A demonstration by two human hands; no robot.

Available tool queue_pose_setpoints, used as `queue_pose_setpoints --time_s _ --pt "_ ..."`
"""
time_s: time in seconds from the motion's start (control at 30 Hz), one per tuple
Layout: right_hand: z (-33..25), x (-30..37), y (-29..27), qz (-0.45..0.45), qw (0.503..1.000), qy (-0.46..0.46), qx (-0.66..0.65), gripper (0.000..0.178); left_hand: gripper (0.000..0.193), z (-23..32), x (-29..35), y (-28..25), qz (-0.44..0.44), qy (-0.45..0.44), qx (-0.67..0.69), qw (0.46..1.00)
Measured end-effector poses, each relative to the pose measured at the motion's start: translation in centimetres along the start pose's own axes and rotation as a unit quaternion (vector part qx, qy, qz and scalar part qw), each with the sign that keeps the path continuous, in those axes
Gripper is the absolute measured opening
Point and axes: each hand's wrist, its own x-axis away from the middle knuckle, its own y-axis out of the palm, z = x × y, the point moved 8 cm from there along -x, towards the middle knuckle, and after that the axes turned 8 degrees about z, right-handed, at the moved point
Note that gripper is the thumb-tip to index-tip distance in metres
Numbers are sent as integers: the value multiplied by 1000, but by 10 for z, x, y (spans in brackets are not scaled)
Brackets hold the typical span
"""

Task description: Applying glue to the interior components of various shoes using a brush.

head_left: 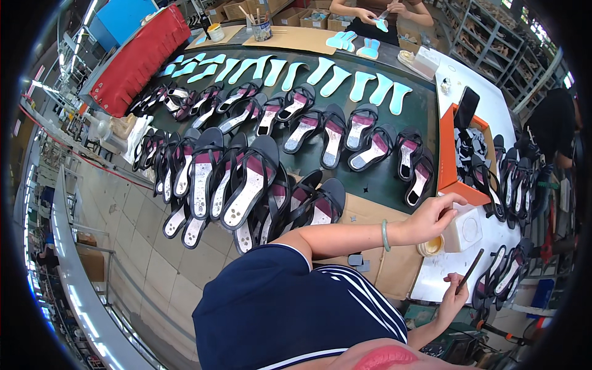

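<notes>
My left hand (428, 220), with a green bangle at the wrist, is closed at the top edge of a white plastic container (464, 231). The container's flat side with a round moulded mark shows. Beside it sits a small round pot (431, 247) with pale yellow contents. Nearer to me, my right hand (454, 300) is closed around a thin dark stick (472, 269), slanted up past the container; whether it has bristles I cannot tell. An orange box (449, 151) with black-and-white pieces stands just beyond my left hand.
Several black strappy sandals (250, 182) crowd the green table (345, 176) and its left edge. Pale blue insole pieces (336, 80) lie in a row behind them. More sandals (507, 268) stand at the right. A phone (467, 106) leans on the box. Another person's hands (382, 13) work across the table.
</notes>
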Motion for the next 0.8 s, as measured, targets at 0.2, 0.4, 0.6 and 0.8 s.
queue_pose_setpoints --time_s 0.2,0.4,0.6,0.8 --pt "6 0 -6 -5 999 30 15 31 26 -1 0 1 -3 -3 4 1000" --pt "10 2 -5 1 999 44 4 30 25 -7 3 -2 0 -22 9 1000" --pt "6 3 -2 -4 999 43 11 30 25 -8 3 -3 0 -15 2 1000" --pt "2 3 -2 1 999 35 13 30 25 -10 -3 -9 18 -21 7 1000"
